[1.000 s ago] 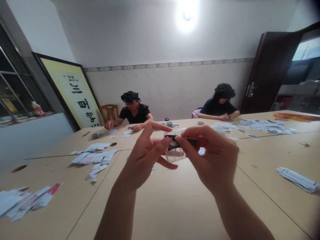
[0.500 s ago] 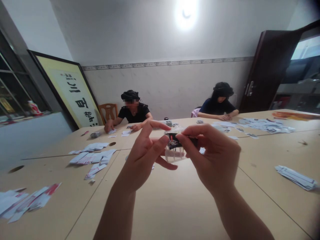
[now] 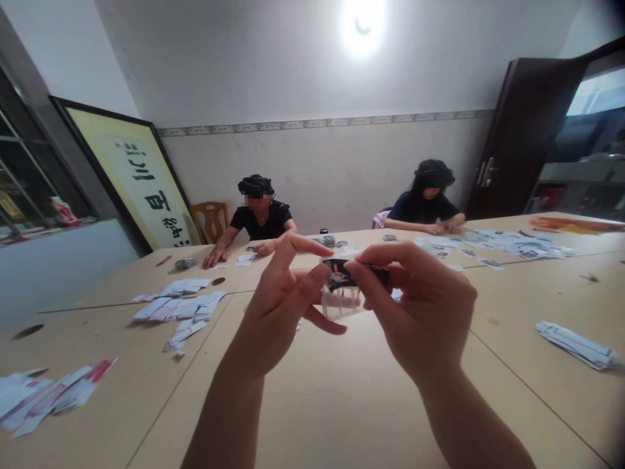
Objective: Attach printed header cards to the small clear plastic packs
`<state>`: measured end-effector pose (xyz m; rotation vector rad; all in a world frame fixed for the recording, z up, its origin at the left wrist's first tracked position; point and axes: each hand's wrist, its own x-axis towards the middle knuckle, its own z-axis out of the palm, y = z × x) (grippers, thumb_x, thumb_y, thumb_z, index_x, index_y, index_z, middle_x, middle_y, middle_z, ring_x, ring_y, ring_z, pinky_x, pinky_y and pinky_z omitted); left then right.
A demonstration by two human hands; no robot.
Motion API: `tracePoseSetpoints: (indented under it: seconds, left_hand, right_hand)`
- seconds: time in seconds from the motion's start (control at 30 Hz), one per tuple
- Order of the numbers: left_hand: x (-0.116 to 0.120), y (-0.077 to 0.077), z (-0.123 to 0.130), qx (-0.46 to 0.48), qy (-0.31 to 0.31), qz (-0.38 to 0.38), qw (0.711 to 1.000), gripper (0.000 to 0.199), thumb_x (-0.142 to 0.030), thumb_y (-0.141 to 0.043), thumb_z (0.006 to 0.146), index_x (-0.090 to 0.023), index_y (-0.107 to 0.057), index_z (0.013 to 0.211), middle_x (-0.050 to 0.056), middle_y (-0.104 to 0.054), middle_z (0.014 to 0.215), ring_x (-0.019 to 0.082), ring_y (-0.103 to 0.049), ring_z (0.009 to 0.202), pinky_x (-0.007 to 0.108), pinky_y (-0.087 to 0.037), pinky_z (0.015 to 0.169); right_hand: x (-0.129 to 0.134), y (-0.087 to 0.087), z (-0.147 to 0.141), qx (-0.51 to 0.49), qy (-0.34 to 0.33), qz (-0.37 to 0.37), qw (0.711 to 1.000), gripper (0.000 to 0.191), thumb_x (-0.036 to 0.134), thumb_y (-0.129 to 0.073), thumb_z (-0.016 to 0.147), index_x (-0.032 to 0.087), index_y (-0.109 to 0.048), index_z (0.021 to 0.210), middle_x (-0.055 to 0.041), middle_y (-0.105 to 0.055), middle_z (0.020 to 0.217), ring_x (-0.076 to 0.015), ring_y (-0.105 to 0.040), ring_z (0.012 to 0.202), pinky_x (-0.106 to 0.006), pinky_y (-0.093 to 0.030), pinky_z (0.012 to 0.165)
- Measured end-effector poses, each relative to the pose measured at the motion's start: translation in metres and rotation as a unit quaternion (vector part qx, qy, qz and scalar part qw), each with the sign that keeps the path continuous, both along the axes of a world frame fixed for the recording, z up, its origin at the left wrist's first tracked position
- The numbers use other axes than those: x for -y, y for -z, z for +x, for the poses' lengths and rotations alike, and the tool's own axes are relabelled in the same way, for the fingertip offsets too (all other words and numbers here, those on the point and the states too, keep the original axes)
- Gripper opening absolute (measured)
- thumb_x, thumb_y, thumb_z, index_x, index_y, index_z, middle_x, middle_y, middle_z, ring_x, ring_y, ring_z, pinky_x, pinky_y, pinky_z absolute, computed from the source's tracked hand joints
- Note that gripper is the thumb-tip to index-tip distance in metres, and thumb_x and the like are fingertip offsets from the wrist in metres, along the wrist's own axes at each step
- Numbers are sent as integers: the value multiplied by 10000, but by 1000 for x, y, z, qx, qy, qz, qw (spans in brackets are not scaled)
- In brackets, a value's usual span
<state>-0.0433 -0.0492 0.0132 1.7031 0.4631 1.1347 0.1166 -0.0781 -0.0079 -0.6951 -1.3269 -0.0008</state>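
Between my hands, above the table (image 3: 322, 404), is a small clear plastic container (image 3: 340, 305) with a black label (image 3: 342, 275) that bears red and white print. My left hand (image 3: 288, 299) grips the container from the left, with its index finger over the top and another finger beneath. My right hand (image 3: 415, 299) pinches the black label at its right part between thumb and fingers. The label's right end is partly hidden behind my right fingers.
Paper strips (image 3: 178, 306) lie at the left, more (image 3: 58, 394) at the near left, and a white bundle (image 3: 576, 345) at the right. Across the table sit two people, one (image 3: 263, 218) at left, another (image 3: 424, 208) at right, near scattered papers (image 3: 517, 244).
The left person's hand across the table has moved slightly and now lies flat on the tabletop. My hands and the container have hardly moved.
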Motion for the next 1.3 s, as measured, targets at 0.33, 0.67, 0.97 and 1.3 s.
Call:
tracePoseSetpoints:
  seconds: [0.33,0.67,0.97,1.3]
  left_hand:
    - [-1,2,-1,6,6,2,1000,181,-403,-633,979,-275,-540,1067,-42,-722,780,136,-725,581,260,-667,519]
    - [0,2,-3,3,5,6,1000,184,-398,-617,989,-273,-523,1087,-44,-731,757,173,-766,657,264,-670,525]
    - [-1,6,0,21,22,32,999,128,-350,-579,1019,-257,-538,1096,-94,-627,598,95,-664,479,239,-658,520]
    - [-1,4,1,7,5,36,999,162,-374,-579,1014,-245,-518,1089,-26,-747,851,92,-685,506,232,-653,511]
  right_hand:
    - [1,-1,0,-3,-7,2,1000,125,149,-755,848,251,-691,814,23,-721,722,-136,-644,581,-270,-509,466]
    - [4,-1,1,-6,-16,3,1000,128,122,-756,848,238,-702,835,28,-720,734,-119,-623,571,-256,-508,460]
    - [0,0,1,-12,-20,8,1000,125,106,-768,832,214,-706,831,46,-715,728,-89,-594,514,-249,-490,458]
    - [1,-1,0,-17,-22,4,1000,117,120,-772,835,213,-704,818,49,-710,724,-87,-600,520,-243,-489,457]
